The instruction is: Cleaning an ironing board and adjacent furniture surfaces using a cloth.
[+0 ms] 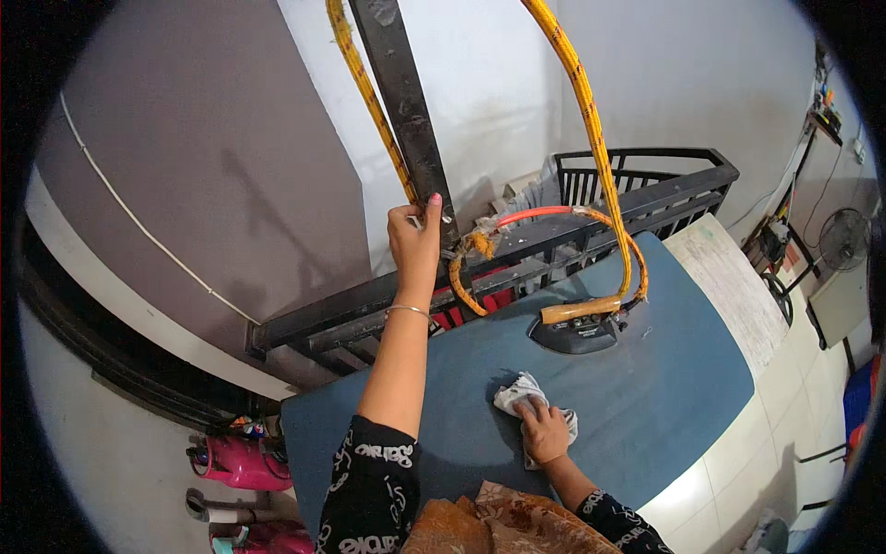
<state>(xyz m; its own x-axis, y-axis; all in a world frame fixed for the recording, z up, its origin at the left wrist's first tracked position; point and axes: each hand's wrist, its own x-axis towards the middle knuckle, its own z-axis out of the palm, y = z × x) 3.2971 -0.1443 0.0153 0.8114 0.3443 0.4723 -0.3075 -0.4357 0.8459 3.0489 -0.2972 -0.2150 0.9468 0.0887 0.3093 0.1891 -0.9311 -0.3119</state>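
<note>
My left hand (pixel 417 232) is raised to the dark metal post (pixel 408 104), fingers curled around a small fitting where a yellow braided hose (pixel 374 104) comes down. The fingers mostly hide that fitting. A bunched white cloth (pixel 520 392) is under my right hand (pixel 545 431), pressed to the blue padded ironing surface (pixel 657 388). Beyond the cloth stands a black iron (pixel 578 337) with a wooden handle (pixel 580 309). A second yellow braided hose (pixel 588 111) loops down to the iron's rear. An orange-red hose (pixel 536 213) curves from near the post towards it.
A black metal railing (pixel 651 190) runs behind the ironing surface. A pale worn board (pixel 727 291) adjoins its right end. Pink gas cylinders (pixel 246 462) stand on the floor at lower left. At far right is a fan (pixel 844 239).
</note>
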